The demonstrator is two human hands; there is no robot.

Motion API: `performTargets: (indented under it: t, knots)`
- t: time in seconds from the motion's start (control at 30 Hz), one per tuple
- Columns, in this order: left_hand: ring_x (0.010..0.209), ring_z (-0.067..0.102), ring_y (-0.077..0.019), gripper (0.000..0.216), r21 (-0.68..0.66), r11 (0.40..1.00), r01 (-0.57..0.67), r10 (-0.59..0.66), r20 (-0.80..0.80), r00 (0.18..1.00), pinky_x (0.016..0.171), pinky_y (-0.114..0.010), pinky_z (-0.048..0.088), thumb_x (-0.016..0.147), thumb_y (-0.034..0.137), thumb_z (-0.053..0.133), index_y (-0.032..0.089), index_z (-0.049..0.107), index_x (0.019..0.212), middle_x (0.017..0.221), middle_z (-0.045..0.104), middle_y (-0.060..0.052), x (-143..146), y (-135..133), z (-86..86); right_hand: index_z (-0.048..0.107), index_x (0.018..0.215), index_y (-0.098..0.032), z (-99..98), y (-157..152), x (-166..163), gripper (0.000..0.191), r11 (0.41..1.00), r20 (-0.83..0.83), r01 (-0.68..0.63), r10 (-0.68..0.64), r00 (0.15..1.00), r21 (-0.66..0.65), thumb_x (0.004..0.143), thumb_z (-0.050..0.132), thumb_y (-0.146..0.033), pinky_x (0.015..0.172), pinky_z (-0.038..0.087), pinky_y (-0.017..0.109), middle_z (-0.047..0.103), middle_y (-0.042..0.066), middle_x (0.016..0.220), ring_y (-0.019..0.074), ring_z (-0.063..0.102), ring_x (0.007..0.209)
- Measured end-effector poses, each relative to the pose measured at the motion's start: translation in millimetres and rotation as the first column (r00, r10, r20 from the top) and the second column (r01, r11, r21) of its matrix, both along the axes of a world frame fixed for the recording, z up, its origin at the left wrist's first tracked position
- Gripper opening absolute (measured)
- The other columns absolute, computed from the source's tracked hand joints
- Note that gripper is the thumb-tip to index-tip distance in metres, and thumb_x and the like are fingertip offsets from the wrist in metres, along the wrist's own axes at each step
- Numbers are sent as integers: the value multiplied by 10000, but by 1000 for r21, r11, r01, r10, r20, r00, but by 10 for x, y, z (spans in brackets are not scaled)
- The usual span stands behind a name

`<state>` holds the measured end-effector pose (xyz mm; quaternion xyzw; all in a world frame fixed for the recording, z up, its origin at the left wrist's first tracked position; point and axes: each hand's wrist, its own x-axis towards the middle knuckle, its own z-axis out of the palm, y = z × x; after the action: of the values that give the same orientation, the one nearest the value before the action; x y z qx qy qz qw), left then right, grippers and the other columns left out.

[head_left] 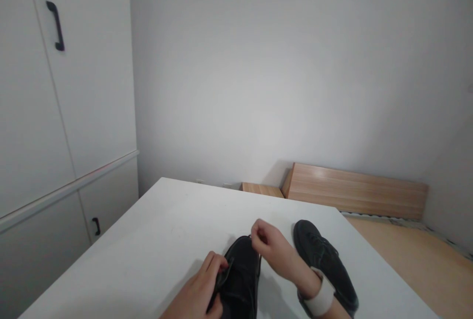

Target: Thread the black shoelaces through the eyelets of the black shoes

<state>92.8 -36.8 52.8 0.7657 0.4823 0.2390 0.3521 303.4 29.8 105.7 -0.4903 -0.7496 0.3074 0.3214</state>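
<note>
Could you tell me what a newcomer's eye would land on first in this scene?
Two black shoes on the white table: the left shoe sits between both hands, the right shoe beside it. The left hand and right hand each pinch what looks like a lace end.

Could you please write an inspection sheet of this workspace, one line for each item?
Surface: white table, a plain matte top.
Job's things: two black shoes; the left shoe lies between the hands, the right shoe lies beside it, partly behind the right wrist.
Clutter: nothing seen.
Grippers: left hand pinches a lace at the left shoe; right hand pinches a lace above the same shoe, with a white band on its wrist.
Cables: nothing seen.
Surroundings: white cupboard with black handles on the left, plain wall behind, wooden bed frame beyond the table.
</note>
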Motion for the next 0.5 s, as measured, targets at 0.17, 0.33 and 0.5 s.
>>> performTargets:
  t: [0.17,0.33,0.5]
  knots:
    - [1088,574,-190,517,-4,1000,-10,10,-59,998,970,-256,434,693,-33,447,194,490,1155,1229,522,-99,42,-4,-41,523,751,-198,598,238,103,245,910,-346,313,-211,914,272,828,593,-420,493,324,231,455,-65,608,92,413,536]
    - [1093,575,-183,549,-24,999,-28,26,-89,996,981,-251,431,686,-52,430,188,498,1175,1234,511,-97,73,16,-23,493,790,-213,1555,362,157,291,781,-729,505,-95,678,368,824,653,-454,368,259,176,417,-110,569,44,339,406]
    - [1118,562,-194,478,-23,999,-35,33,-73,997,996,-269,417,730,-19,448,191,515,1154,1231,526,-105,60,-23,11,488,805,-219,2124,423,-23,213,545,-727,588,60,684,597,889,605,-376,369,316,190,481,-80,637,51,402,421]
